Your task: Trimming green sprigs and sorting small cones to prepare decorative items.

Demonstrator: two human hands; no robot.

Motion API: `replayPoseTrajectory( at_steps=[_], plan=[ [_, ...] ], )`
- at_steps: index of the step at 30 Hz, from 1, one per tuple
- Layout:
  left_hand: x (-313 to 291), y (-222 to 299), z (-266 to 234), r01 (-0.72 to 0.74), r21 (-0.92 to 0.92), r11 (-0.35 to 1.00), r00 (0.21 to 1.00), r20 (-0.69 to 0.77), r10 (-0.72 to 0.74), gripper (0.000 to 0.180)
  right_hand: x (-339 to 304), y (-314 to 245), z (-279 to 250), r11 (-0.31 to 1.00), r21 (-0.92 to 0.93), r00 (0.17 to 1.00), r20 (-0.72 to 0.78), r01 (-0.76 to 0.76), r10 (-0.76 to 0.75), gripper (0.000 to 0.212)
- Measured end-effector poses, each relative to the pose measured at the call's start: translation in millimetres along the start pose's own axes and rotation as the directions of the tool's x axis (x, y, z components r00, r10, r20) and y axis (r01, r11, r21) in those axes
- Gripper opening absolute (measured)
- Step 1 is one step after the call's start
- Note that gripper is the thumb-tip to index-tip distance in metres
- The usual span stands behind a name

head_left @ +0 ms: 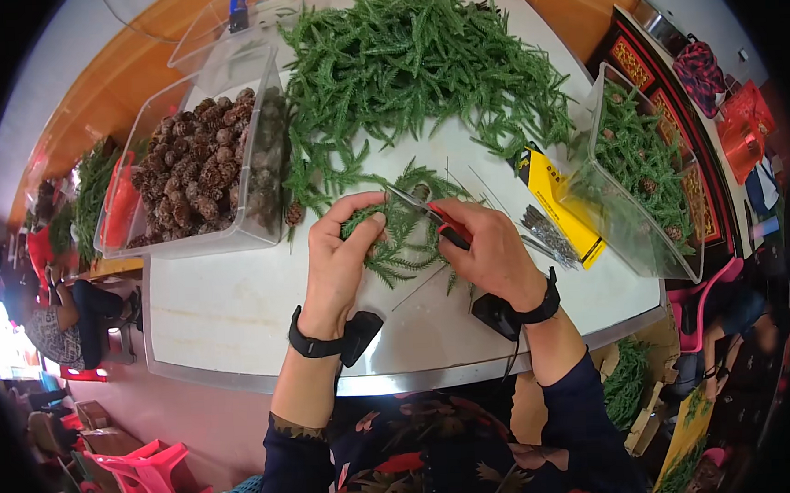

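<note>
My left hand [335, 249] pinches a green artificial pine sprig [401, 233] between thumb and fingers. Pliers [452, 231] with red and black handles are gripped in my right hand [497, 255]. Their metal jaws point to the upper left and reach the sprig beside my left fingertips. Whether the jaws touch a wire there is too small to tell. Thin dark wires [549, 233] lie in a bundle to the right of my right hand, against a yellow package [562, 206]. Beyond both hands spreads a large heap of green pine sprigs [413, 65].
On the left of the white table [213, 316] stands a clear bin [197, 245] of brown pine cones [193, 172]. Another clear bin [618, 215], holding sprigs with cones, is at the right edge. A loose cone [294, 214] lies near the left bin. Other people sit at both sides.
</note>
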State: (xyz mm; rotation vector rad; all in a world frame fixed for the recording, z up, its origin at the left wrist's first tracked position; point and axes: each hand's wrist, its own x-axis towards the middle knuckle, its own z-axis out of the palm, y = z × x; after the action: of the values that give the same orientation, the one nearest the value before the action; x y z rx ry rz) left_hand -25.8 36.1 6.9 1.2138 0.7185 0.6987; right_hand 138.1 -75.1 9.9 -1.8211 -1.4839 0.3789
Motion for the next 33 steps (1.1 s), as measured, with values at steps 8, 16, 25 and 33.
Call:
replayPoseTrajectory(
  at_steps=[8,16,25,33],
  plan=[
    [0,1,2,0.017,-0.041,0.999,1.000,0.004,-0.017,0.023,0,2,-7,0.991,0.115,0.991,0.126,-0.068,0.053,0.037],
    [-1,2,1,0.049,-0.084,0.995,0.999,-0.010,-0.050,0.023,-1,9,-7,0.990,0.138,0.994,0.108,-0.024,0.009,0.039],
    [1,2,-6,0.094,-0.026,0.995,0.995,0.041,-0.093,0.021,4,21,-10,0.982,0.190,0.992,0.127,-0.011,-0.013,0.036],
    [2,2,-8,0.098,0.019,0.995,0.993,0.069,-0.099,0.024,5,22,-15,0.970,0.223,0.965,0.258,-0.092,0.033,0.038]
  ],
)
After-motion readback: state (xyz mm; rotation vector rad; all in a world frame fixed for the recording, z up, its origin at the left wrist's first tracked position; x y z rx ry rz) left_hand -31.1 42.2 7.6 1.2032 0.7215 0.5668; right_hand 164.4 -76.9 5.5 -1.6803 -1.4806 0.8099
